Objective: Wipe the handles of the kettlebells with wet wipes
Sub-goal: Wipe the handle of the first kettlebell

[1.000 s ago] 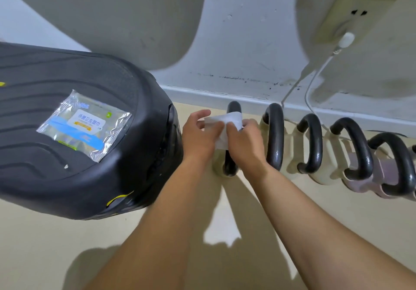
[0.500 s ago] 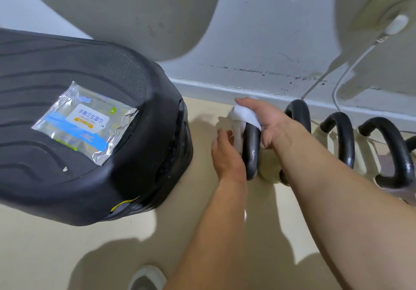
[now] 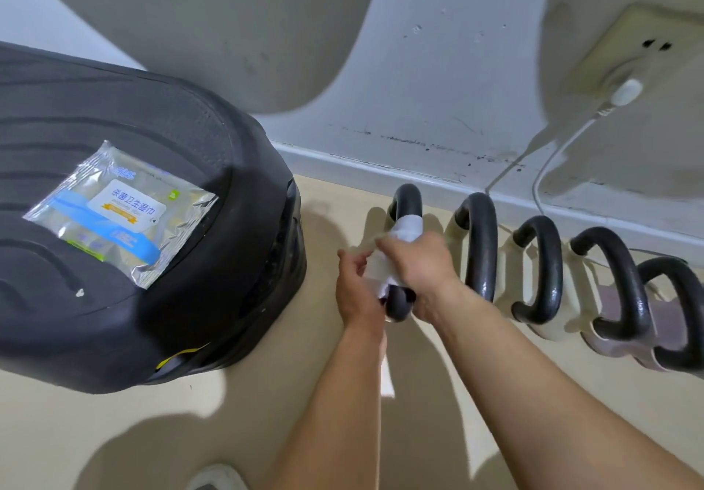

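Five kettlebells (image 3: pixel 543 272) are lined along the foot of the wall (image 3: pixel 438 70), the row running from the centre of view toward 3 o'clock, each with a black looped handle. The handle (image 3: pixel 407 200) of the leftmost one, just above centre, is wrapped by a white wipe (image 3: pixel 408 227) about halfway along its arch. The right hand (image 3: pixel 419 266) is curled round the wipe and handle from the 3 o'clock side, the grip closed tight on both. At 9 o'clock of it, the left hand (image 3: pixel 356 291) is set against the same handle, and the wipe's loose edge is pinched between its thumb and fingers; this part is blurred. The lower end of the handle is seen between the two hands.

Toward 9 o'clock, a pack (image 3: pixel 118 215) of wipes is laid flat on a large black casing (image 3: pixel 213 291) that stands on the floor (image 3: pixel 114 413). At 2 o'clock, a socket (image 3: pixel 628 51) is fixed on the wall, with a white plug (image 3: pixel 624 94) in it and a cable (image 3: pixel 548 169) hung down behind the kettlebells. At 6 o'clock, a shoe (image 3: pixel 215 478) is partly seen.
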The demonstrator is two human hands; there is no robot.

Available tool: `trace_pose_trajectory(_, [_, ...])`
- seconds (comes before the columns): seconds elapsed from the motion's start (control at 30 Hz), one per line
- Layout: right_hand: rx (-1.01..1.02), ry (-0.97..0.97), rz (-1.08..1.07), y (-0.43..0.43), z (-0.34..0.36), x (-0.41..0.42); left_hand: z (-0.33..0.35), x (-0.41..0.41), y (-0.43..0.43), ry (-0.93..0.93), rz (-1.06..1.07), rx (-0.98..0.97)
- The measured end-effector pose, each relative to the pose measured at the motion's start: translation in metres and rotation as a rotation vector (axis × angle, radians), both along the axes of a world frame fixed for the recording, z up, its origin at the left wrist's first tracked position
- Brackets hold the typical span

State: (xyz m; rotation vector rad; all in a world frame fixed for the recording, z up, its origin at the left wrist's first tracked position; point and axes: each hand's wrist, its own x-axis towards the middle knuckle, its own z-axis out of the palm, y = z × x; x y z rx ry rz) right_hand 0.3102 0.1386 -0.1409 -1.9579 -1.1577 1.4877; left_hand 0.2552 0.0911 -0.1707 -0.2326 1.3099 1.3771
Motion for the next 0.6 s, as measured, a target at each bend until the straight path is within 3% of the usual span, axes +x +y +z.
trace_pose_trajectory(0.13, [-0.338, 0.289, -0.062, 0.057, 0.015, -0.003, -0.006, 0.000, 0.001, 0.002, -0.002, 0.016])
trace_pose_trajectory(0.23, [-0.421, 0.434, -0.122, 0.067, 0.013, 0.001, -0.008, 0.000, 0.002, -0.001, -0.015, 0.029])
trace_pose_trajectory(0.3, [-0.309, 0.378, -0.093, 0.057, 0.002, 0.003, -0.006, 0.000, 0.002, -0.005, -0.043, 0.038])
trace_pose_trajectory(0.4, [0.063, 0.008, 0.031, 0.021, 0.000, 0.003, -0.003, 0.000, 0.000, -0.041, -0.079, 0.053])
trace_pose_trajectory(0.47, [0.225, -0.095, 0.060, -0.016, 0.002, 0.003, -0.007, -0.003, -0.002, -0.044, -0.082, 0.042])
trace_pose_trajectory(0.6, [0.276, -0.132, -0.019, -0.054, -0.002, -0.003, -0.011, -0.007, -0.003, -0.062, -0.084, 0.025])
